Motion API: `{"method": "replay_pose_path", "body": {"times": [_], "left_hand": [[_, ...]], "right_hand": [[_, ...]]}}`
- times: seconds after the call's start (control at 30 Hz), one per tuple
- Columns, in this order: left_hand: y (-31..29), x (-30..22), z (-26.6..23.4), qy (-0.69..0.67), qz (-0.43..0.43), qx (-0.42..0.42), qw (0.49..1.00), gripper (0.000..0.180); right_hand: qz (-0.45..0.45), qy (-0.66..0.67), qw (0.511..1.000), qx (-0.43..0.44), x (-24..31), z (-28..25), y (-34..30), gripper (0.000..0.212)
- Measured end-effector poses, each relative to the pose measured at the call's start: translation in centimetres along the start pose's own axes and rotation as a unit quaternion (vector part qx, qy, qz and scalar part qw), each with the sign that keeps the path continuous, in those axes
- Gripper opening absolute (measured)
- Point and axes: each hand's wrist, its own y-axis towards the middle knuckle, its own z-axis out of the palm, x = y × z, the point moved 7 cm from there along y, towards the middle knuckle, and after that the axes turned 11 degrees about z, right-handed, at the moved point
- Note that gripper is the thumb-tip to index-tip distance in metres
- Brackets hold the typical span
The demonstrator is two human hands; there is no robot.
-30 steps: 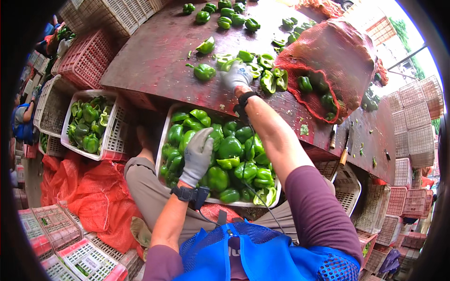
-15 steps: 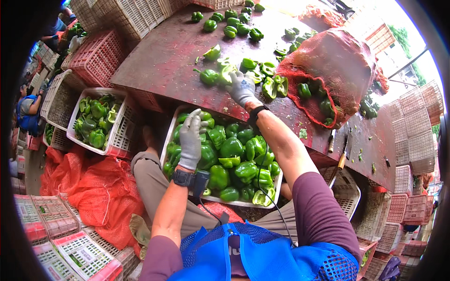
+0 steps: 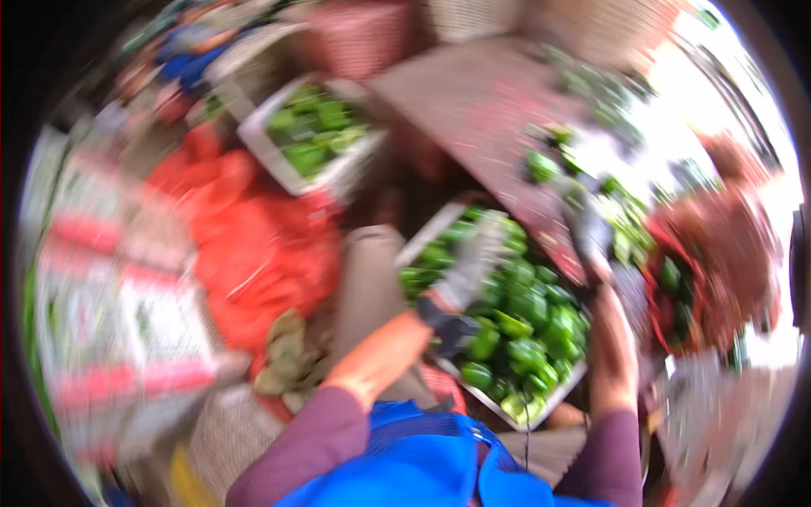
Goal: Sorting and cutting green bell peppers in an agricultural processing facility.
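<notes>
My left hand (image 3: 473, 264), in a grey glove, hovers over the far left part of a white plastic crate (image 3: 428, 231) full of green bell peppers (image 3: 525, 355). Its fingers are smeared by motion. Over the edge of the dark red table (image 3: 456, 97), my gloved right hand (image 3: 590, 226) is beside some halved bell peppers (image 3: 627, 230). Blur hides its fingers, so whether it holds anything cannot be seen. Close to its left, a whole bell pepper (image 3: 541, 167) rests on the tabletop.
A red mesh sack (image 3: 728, 253) with peppers at its mouth lies on the table's right side. To the left stand another white crate (image 3: 263, 144) of peppers and a heap of red mesh (image 3: 258, 270). Stacked crates (image 3: 127, 313) fill the far left.
The whole view has swung to the left and blurred, so the crate and table now appear further right. Both hands keep about the same places over crate and table.
</notes>
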Motion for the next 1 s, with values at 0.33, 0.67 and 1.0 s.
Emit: {"method": "replay_pose_path", "body": {"times": [0.33, 0.67, 1.0], "left_hand": [[-10.2, -1.6, 0.7, -0.246, -0.129, 0.073, 0.958, 0.062], [-19.6, -3.5, 3.9, -0.104, -0.096, 0.197, 0.970, 0.029], [-26.5, -1.9, 9.4, -0.260, -0.171, 0.095, 0.945, 0.026]], "right_hand": [[-0.191, 0.043, 0.980, 0.039, 18.5, -3.7, -25.9, 0.053], [-0.013, 0.225, 0.957, 0.181, 13.5, -7.7, -35.0, 0.052], [-0.098, 0.039, 0.994, -0.012, 12.9, -12.8, -43.1, 0.027]]}}
